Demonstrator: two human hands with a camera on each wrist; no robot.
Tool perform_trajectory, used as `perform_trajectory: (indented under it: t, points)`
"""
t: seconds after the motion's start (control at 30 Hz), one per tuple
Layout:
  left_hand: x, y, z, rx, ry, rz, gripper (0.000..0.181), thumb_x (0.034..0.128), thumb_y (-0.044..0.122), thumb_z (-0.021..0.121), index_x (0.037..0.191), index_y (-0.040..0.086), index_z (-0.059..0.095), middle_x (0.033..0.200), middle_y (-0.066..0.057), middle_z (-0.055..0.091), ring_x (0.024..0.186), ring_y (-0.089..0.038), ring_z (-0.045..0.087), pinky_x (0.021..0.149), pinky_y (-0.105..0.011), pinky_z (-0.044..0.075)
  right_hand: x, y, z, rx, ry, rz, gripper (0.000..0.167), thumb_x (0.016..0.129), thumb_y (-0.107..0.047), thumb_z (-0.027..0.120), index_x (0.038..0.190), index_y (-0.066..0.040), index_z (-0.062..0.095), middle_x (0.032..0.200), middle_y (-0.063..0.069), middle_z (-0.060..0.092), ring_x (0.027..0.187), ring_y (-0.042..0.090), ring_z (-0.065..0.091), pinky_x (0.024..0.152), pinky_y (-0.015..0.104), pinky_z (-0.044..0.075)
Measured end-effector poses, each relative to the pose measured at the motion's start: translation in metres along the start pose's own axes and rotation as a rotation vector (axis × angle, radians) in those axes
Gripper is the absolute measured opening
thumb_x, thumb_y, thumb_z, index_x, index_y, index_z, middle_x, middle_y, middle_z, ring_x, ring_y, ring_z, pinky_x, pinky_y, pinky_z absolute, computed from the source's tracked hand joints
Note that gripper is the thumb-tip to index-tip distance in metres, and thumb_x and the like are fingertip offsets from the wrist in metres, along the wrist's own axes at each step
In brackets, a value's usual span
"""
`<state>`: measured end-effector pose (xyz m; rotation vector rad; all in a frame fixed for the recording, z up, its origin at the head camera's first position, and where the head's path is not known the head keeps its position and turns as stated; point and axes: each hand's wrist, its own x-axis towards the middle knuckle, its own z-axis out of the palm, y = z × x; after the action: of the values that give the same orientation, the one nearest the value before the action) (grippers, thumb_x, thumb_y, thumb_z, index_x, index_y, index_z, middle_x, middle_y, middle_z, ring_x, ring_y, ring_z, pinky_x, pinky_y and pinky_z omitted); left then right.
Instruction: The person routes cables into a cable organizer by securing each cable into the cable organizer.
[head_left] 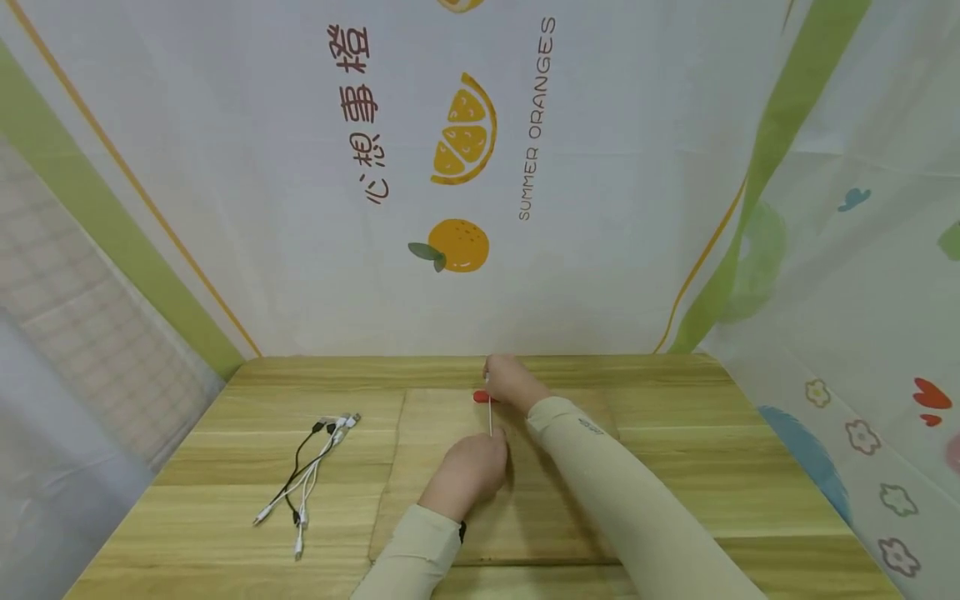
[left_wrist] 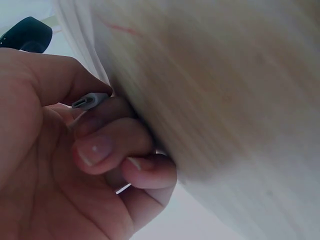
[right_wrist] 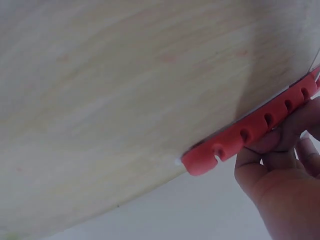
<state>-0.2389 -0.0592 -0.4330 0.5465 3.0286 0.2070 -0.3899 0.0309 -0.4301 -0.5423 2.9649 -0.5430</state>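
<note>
A white charging cable (head_left: 491, 417) is stretched between the two hands, crossing over a red slotted cable holder (head_left: 481, 397) near the back of the table. My left hand (head_left: 467, 475) pinches the near end; its USB-C plug (left_wrist: 90, 101) sticks out between thumb and curled forefinger. Beyond the holder, my right hand (head_left: 513, 382) grips the far part of the cable and covers much of the holder. Several notches line the edge of the red holder (right_wrist: 232, 139) in the right wrist view, with the right fingers close against it. The cable's far end is hidden.
Several black and white charging cables (head_left: 303, 479) lie in a loose bundle on the left of the wooden table (head_left: 202, 492). A thin wooden board (head_left: 420, 467) lies under the hands. A printed curtain (head_left: 600, 275) hangs behind the table's back edge.
</note>
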Motion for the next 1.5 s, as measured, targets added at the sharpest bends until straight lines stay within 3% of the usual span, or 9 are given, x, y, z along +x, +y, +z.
perform_trajectory:
  t: [0.1,0.33,0.53,0.63,0.93,1.03,1.2,1.37,1.5]
  points:
    - [-0.001,0.0,0.0,-0.011,-0.015,0.001,0.025,0.1034,0.009,0.058,0.124,-0.004,0.058,0.091,-0.018,0.073,0.082,-0.03,0.074,0.074,-0.042,0.061,0.0,0.003,0.001,0.025,-0.006,-0.017,0.025,0.092,0.002,0.062,0.114,0.004,0.074,0.119,0.017,0.076,0.116,0.031,0.069,0.103,0.041,0.057]
    - [-0.005,0.0,-0.005,-0.034,-0.034,0.012,0.019,0.1012,0.007,0.06,0.118,-0.002,0.058,0.086,-0.017,0.071,0.074,-0.025,0.069,0.07,-0.04,0.059,-0.001,0.01,0.001,0.091,0.002,-0.044,0.024,0.093,-0.001,0.064,0.113,0.007,0.074,0.113,0.018,0.077,0.1,0.026,0.066,0.096,0.041,0.058]
    - [-0.007,-0.002,-0.006,-0.053,-0.026,0.027,0.017,0.1005,0.006,0.059,0.116,-0.001,0.056,0.084,-0.016,0.069,0.072,-0.024,0.067,0.069,-0.04,0.057,-0.005,0.011,0.003,0.232,-0.003,0.026,0.028,0.096,-0.001,0.061,0.119,0.008,0.072,0.119,0.02,0.075,0.101,0.026,0.063,0.094,0.039,0.057]
    - [-0.007,-0.004,-0.003,-0.085,-0.038,0.027,0.018,0.1007,0.005,0.058,0.117,0.0,0.055,0.084,-0.016,0.069,0.07,-0.022,0.063,0.067,-0.039,0.055,-0.005,0.012,0.006,0.268,0.034,0.066,0.028,0.096,-0.001,0.063,0.121,0.007,0.071,0.12,0.02,0.075,0.102,0.026,0.062,0.095,0.039,0.056]
    - [-0.006,-0.008,-0.002,-0.126,-0.071,0.021,0.024,0.1023,0.007,0.057,0.125,-0.001,0.053,0.085,-0.015,0.067,0.071,-0.02,0.058,0.068,-0.038,0.053,-0.006,0.012,0.009,0.252,0.075,0.062,0.012,0.092,0.002,0.069,0.102,0.0,0.075,0.102,0.014,0.074,0.091,0.022,0.058,0.077,0.029,0.051]
    - [-0.006,-0.008,-0.002,-0.135,-0.075,0.019,0.025,0.1039,0.009,0.055,0.127,-0.001,0.053,0.087,-0.016,0.068,0.073,-0.021,0.06,0.07,-0.039,0.054,-0.008,0.01,0.008,0.227,0.061,0.051,0.012,0.093,0.002,0.067,0.101,0.001,0.076,0.103,0.013,0.075,0.094,0.023,0.061,0.082,0.031,0.054]
    - [-0.009,-0.014,0.003,-0.192,-0.066,0.035,0.035,0.106,0.011,0.051,0.137,-0.005,0.05,0.091,-0.017,0.071,0.078,-0.02,0.063,0.075,-0.04,0.055,-0.012,0.0,0.007,0.107,0.009,0.02,0.021,0.095,0.0,0.063,0.113,0.003,0.073,0.115,0.015,0.077,0.11,0.029,0.07,0.099,0.041,0.058]
    - [-0.015,-0.022,0.003,-0.351,-0.046,0.063,0.024,0.105,0.01,0.05,0.126,-0.003,0.051,0.093,-0.017,0.068,0.08,-0.022,0.06,0.076,-0.042,0.053,-0.017,-0.011,0.008,0.052,-0.021,0.006,0.025,0.098,-0.012,0.07,0.118,0.003,0.07,0.123,0.018,0.071,0.113,0.029,0.067,0.1,0.041,0.057]
    - [-0.024,-0.027,-0.009,-0.467,-0.088,0.098,0.025,0.1071,0.014,0.054,0.127,0.0,0.052,0.117,-0.019,0.073,0.101,-0.027,0.069,0.086,-0.043,0.055,-0.023,-0.02,0.008,0.025,-0.014,0.01,0.025,0.101,-0.011,0.065,0.122,0.001,0.069,0.128,0.018,0.066,0.113,0.028,0.065,0.098,0.04,0.057]
